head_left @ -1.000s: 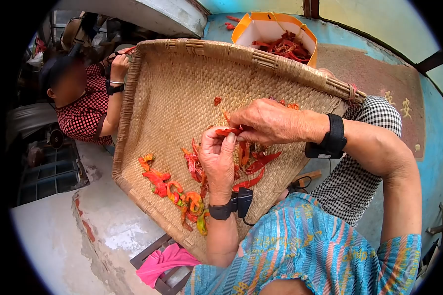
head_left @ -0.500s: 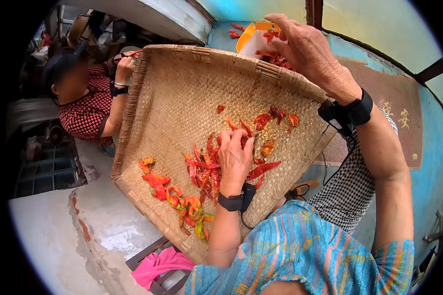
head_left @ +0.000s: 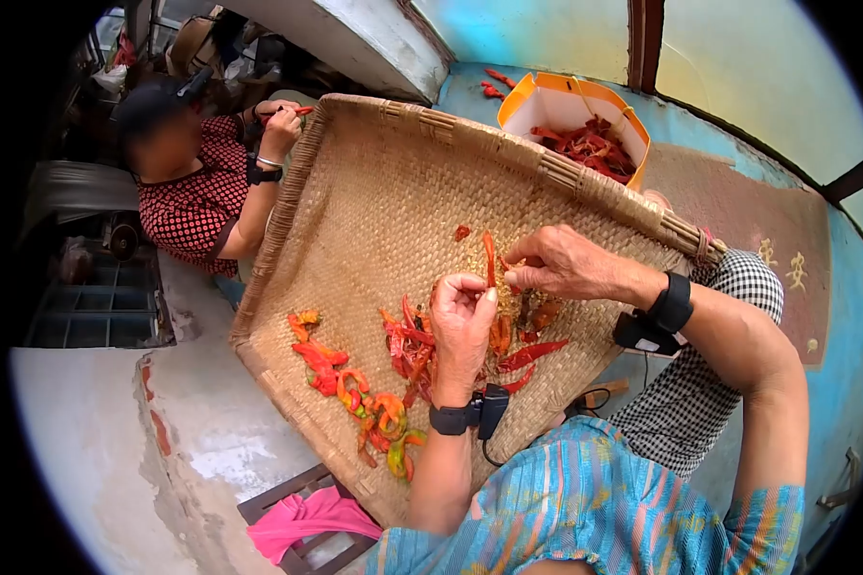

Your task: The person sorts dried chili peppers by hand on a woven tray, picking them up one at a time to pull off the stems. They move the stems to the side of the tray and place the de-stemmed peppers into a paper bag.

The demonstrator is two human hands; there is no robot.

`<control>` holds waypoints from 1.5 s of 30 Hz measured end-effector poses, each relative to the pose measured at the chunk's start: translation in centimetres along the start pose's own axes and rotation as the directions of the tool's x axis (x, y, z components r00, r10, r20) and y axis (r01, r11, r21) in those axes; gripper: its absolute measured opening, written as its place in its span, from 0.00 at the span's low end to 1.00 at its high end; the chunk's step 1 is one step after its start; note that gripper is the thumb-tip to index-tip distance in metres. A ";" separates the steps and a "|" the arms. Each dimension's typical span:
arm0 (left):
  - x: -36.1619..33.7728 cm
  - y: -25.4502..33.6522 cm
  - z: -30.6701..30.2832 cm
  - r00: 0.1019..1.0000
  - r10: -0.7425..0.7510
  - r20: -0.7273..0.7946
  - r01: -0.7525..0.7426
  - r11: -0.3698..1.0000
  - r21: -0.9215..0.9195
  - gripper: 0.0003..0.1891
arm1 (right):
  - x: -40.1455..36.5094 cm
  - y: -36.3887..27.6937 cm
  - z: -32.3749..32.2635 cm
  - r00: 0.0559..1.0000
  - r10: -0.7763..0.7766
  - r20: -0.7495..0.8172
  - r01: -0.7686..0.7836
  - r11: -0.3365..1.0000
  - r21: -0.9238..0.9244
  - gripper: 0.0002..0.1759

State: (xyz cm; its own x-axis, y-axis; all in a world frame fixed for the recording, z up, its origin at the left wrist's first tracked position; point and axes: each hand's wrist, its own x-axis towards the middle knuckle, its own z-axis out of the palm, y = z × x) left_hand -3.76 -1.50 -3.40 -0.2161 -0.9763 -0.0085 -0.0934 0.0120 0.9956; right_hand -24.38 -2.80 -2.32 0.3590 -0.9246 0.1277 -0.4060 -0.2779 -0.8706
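Note:
My left hand (head_left: 462, 331) pinches a red dried chili pepper (head_left: 490, 257) that stands upright between thumb and fingers, over the woven basket tray (head_left: 393, 182). Close on its right, my right hand (head_left: 568, 264) has its fingers curled together, with a small red piece of chili pepper at the fingertips. Beneath both hands lie scattered yellow seeds and torn pepper pieces. A pile of red chili peppers (head_left: 408, 343) is beside my left hand, partly covered by it. Red, orange and green peppers (head_left: 355, 393) lie along the tray's lower left side.
Beyond the tray's far rim stands a white and orange box (head_left: 633, 129) holding red peppers. Another person (head_left: 197, 182) sits at the left, hands holding a red pepper by the rim. A pink cloth (head_left: 307, 522) hangs at the lower left.
My right hand has come down from above the box to beside my left hand. My left hand has lifted a chili pepper from the pile. The view has shifted slightly.

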 end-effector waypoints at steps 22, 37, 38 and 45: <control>0.9 -0.9 2.6 0.970 0.165 0.176 -0.228 0.390 0.892 0.12 | 0.8 -0.4 -3.7 0.936 -0.239 -0.257 0.029 0.782 -0.622 0.10; -1.5 2.8 0.4 0.996 0.036 0.077 -0.077 0.773 0.630 0.16 | 2.0 -0.9 -3.8 0.704 -0.547 -0.453 0.337 0.819 -0.464 0.07; -1.9 3.2 0.2 0.990 -0.057 0.131 -0.067 0.630 0.773 0.19 | 2.3 -0.6 -5.8 0.609 -0.630 -0.482 0.304 0.747 -0.592 0.07; -2.6 0.3 0.1 0.961 0.033 0.276 -0.240 0.599 0.764 0.20 | 1.2 0.3 -6.0 0.846 -0.374 -0.381 -0.007 0.706 -0.708 0.09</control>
State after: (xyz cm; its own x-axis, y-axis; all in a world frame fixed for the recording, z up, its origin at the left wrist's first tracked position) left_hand -3.38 1.05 -3.07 -0.4786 -0.8780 -0.0011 -0.7467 0.4064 0.5267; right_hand -29.14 -5.55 0.44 0.1356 -0.7776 0.6140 -0.8840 -0.3747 -0.2794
